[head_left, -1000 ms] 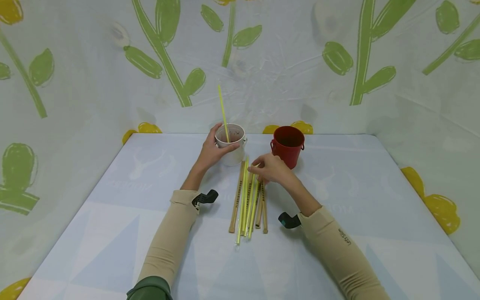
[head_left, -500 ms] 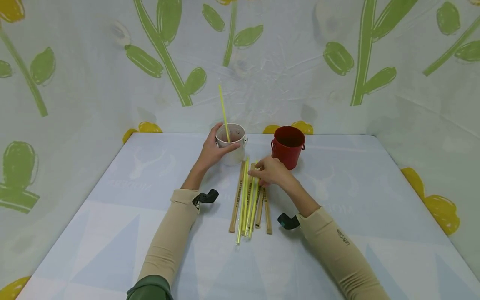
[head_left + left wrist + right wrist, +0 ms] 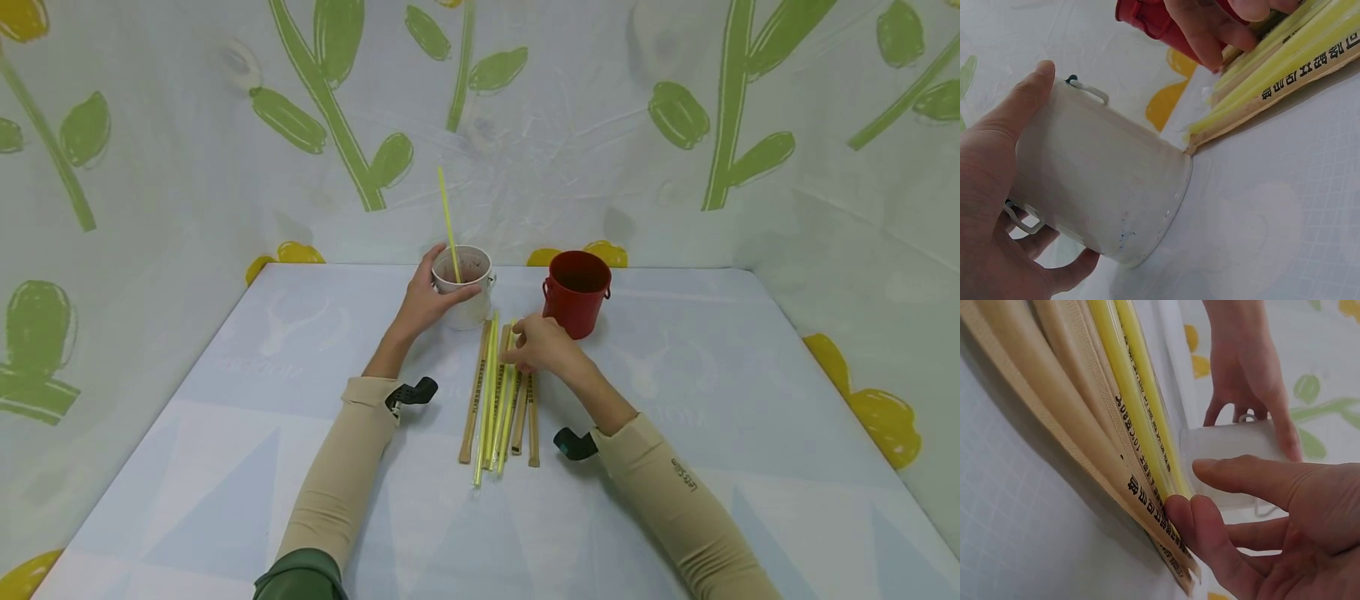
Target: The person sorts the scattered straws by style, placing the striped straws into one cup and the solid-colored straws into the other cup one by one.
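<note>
My left hand (image 3: pixel 422 307) holds a small white bucket (image 3: pixel 471 315) round its rim, thumb on the near side. One yellow straw (image 3: pixel 447 218) leans upright inside it. Several wrapped straws lie in a bundle before the buckets: yellow ones in clear film (image 3: pixel 481 433) and others in brown paper sleeves (image 3: pixel 470 417) with black print. Over their far ends is my right hand (image 3: pixel 546 343). In the right wrist view its fingertips (image 3: pixel 1180 515) touch the straws' ends, while the thumb (image 3: pixel 1235 472) stands apart from them, with nothing pinched between.
A red bucket (image 3: pixel 576 304) with side handles stands just beyond my right hand, near the back edge of the pale patterned table (image 3: pixel 675 517). Behind it rises a whitish sheet (image 3: pixel 570 167) printed with green leaves.
My right hand has drawn slightly back toward me, and its thumb has parted from the fingers. The rightmost paper-wrapped straw has shifted a little. My left hand keeps its grip on the white bucket.
</note>
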Action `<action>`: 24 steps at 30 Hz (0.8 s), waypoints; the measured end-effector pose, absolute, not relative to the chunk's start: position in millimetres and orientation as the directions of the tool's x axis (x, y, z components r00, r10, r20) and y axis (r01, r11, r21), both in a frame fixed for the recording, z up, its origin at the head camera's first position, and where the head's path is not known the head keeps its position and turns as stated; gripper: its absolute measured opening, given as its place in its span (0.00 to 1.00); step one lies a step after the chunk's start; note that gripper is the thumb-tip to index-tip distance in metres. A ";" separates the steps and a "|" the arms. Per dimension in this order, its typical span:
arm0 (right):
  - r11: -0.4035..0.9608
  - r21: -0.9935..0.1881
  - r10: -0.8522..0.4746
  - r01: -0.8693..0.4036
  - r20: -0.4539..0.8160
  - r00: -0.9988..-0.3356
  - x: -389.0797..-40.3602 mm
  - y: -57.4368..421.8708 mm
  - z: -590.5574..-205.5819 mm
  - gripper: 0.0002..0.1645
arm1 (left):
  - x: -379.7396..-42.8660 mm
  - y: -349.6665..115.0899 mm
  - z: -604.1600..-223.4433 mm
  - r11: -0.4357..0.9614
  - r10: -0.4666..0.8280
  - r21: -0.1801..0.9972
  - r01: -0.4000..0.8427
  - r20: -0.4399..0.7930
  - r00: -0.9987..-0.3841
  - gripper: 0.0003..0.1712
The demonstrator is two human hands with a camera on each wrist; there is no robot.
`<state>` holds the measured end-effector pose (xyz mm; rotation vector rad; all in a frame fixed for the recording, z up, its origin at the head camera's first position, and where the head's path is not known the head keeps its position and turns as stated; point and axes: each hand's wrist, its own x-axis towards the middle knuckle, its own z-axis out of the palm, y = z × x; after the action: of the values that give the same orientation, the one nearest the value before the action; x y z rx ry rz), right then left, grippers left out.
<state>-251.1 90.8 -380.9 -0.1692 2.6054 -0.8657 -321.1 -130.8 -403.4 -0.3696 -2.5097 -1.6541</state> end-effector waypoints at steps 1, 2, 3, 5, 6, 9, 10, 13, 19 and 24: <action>0.805 -0.593 -0.230 0.008 -0.326 -0.917 -250.7 90.4 -380.7 0.36 | -321.0 -130.7 -403.4 0.376 0.140 0.888 0.264 0.227 -0.964 0.58; 0.808 -0.589 -0.229 0.007 -0.325 -0.917 -250.3 90.1 -380.5 0.36 | -321.2 -130.7 -403.5 0.379 0.139 0.887 0.263 0.227 -0.964 0.58; 0.811 -0.585 -0.230 0.004 -0.325 -0.917 -249.7 89.7 -380.3 0.36 | -321.2 -130.6 -403.5 0.379 0.139 0.887 0.263 0.227 -0.964 0.58; 0.819 -0.574 -0.234 -0.009 -0.320 -0.918 -248.3 89.1 -380.1 0.37 | -321.3 -130.2 -403.2 0.380 0.137 0.887 0.262 0.227 -0.964 0.58; 0.821 -0.571 -0.237 -0.016 -0.315 -0.919 -247.6 88.7 -380.0 0.37 | -321.3 -130.1 -403.0 0.382 0.136 0.886 0.262 0.226 -0.965 0.58; 0.833 -0.551 -0.250 -0.053 -0.290 -0.924 -246.0 86.9 -380.5 0.37 | -321.1 -129.8 -402.3 0.382 0.136 0.887 0.259 0.224 -0.965 0.58; 0.839 -0.539 -0.253 -0.067 -0.280 -0.926 -245.6 86.2 -381.0 0.36 | -321.0 -129.9 -402.1 0.383 0.137 0.886 0.260 0.224 -0.965 0.58; 0.858 -0.503 -0.259 -0.104 -0.249 -0.933 -245.0 83.3 -382.3 0.31 | -321.3 -130.5 -402.7 0.387 0.143 0.884 0.262 0.223 -0.964 0.58; 0.897 -0.413 -0.264 -0.159 -0.211 -0.941 -243.5 78.3 -385.6 0.15 | -322.3 -131.5 -405.2 0.386 0.150 0.882 0.271 0.230 -0.962 0.58; 0.916 -0.368 -0.250 -0.158 -0.218 -0.943 -240.9 75.1 -385.9 0.17 | -322.5 -131.4 -406.2 0.388 0.145 0.881 0.272 0.232 -0.962 0.58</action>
<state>-240.9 75.1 -385.9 -0.3051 2.8163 -0.5099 -322.5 -131.4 -406.2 -0.3800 -2.5175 -1.6324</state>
